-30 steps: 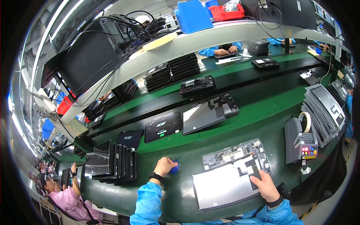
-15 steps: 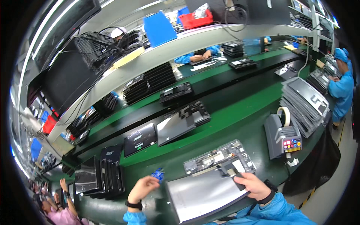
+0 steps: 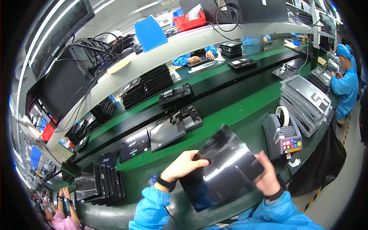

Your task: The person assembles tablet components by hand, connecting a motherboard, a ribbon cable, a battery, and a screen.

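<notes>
A tablet display panel [image 3: 224,172], its dark glossy face turned up and catching the light, is held tilted above the green bench. My left hand [image 3: 184,166] grips its left edge, thumb lying on the face. Along the right edge my right hand [image 3: 267,177] holds it, with the fingers partly hidden. Clear film seems to wrinkle at the panel's far end. Beside my left wrist a small blue item [image 3: 154,178] lies mostly covered. The open tablet housing seen earlier is hidden behind the panel.
A grey tape dispenser [image 3: 283,134] stands to the right, near a stack of silver panels [image 3: 304,103]. Stacked dark tablets [image 3: 101,184] stand at left. More tablet parts [image 3: 176,124] lie on the bench farther off. Co-workers [image 3: 345,82] sit at right and across the bench.
The panel has been lifted and turned over, from silver back to glossy dark face. My left hand has moved right and taken hold of it. The view has shifted slightly.
</notes>
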A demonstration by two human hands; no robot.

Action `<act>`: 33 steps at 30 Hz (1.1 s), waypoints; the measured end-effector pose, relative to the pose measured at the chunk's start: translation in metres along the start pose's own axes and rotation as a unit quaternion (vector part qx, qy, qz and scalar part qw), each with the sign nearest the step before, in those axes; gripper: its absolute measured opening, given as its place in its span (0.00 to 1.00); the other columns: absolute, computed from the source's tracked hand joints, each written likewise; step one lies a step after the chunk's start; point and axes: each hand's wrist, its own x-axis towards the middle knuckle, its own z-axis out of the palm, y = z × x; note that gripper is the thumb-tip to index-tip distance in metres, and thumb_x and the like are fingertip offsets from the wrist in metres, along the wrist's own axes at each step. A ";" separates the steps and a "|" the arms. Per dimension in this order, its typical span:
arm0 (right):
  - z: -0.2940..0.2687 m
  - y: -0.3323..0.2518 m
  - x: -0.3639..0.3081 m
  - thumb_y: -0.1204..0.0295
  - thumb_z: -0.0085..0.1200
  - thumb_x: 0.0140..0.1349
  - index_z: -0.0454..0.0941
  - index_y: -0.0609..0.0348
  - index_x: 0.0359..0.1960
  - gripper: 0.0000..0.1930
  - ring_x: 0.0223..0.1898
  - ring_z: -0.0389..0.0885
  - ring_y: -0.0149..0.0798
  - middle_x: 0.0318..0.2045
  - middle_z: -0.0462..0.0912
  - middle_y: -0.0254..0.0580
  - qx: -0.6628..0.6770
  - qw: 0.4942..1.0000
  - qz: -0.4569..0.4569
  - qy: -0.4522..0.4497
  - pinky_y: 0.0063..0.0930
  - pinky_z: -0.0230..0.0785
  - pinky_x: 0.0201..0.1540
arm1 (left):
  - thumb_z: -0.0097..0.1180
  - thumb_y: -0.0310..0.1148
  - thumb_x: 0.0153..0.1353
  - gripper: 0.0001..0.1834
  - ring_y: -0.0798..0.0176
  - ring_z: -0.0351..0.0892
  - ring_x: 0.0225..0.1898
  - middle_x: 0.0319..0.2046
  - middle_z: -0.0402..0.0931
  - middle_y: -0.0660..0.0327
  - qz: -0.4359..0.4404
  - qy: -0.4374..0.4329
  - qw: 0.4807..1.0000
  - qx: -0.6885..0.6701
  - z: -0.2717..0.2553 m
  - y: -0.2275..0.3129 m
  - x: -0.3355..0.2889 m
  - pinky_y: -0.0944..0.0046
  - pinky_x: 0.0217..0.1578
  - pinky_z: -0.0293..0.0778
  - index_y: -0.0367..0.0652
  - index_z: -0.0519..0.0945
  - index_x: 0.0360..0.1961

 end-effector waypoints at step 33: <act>-0.016 0.031 0.069 0.63 0.65 0.49 0.72 0.63 0.29 0.18 0.33 0.70 0.44 0.28 0.72 0.44 -0.651 0.691 -0.279 0.144 0.35 0.65 0.38 | 0.69 0.38 0.47 0.30 0.60 0.67 0.39 0.38 0.65 0.58 0.028 0.432 0.894 0.117 0.049 -0.130 -0.049 0.63 0.41 0.69 0.48 0.73 0.53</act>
